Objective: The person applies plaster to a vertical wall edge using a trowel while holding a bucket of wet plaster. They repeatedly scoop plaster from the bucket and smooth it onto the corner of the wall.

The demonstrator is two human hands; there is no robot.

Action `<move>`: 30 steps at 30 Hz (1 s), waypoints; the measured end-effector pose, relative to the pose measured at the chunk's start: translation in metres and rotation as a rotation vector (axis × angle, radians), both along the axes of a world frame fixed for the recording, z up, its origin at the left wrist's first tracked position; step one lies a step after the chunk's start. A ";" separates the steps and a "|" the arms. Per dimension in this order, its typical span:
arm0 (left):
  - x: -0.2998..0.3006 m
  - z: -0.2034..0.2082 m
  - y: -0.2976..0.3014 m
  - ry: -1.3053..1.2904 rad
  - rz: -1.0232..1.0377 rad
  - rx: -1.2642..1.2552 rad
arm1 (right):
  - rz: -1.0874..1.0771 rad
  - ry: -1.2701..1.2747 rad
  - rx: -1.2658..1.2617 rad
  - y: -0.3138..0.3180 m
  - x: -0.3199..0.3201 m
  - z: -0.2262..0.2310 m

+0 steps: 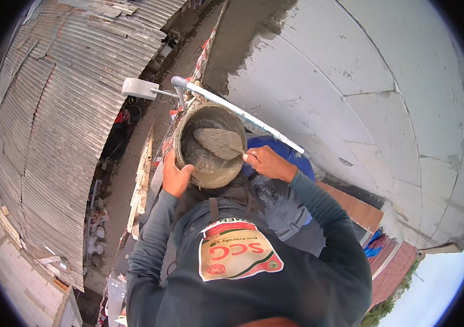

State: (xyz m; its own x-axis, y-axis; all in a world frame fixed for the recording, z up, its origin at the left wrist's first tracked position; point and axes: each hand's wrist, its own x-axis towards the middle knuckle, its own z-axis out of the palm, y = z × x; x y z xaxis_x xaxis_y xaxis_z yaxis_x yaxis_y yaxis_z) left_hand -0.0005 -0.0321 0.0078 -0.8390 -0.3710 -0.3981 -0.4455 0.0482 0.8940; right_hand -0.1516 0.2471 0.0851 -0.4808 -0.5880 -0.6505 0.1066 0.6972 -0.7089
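Note:
A round bucket crusted with cement is tilted in front of my body, with wet grey mortar inside. My left hand grips its near left rim, thumb over the edge and fingers along the outer wall. In my right hand is the handle end of a trowel, closed in the fingers at the bucket's right rim. The trowel's blade lies over the bucket's mouth, loaded with a mound of mortar. Most of the handle is hidden by my fingers.
A grey block wall rises on the right, with wet mortar spread at its far end. A white pipe slants past the bucket beside a blue tub. Left and below are a walkway and a corrugated roof. Bamboo strips stand nearby.

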 end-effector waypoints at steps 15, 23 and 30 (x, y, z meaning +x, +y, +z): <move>0.016 -0.027 -0.008 -0.022 0.079 -0.009 | 0.041 -0.114 0.043 -0.018 -0.022 0.067; 0.020 0.022 -0.010 -0.069 0.064 0.217 | -0.137 0.054 0.026 -0.022 -0.088 0.072; 0.037 0.034 -0.004 -0.026 0.140 0.249 | -0.138 0.181 0.058 -0.034 -0.178 -0.060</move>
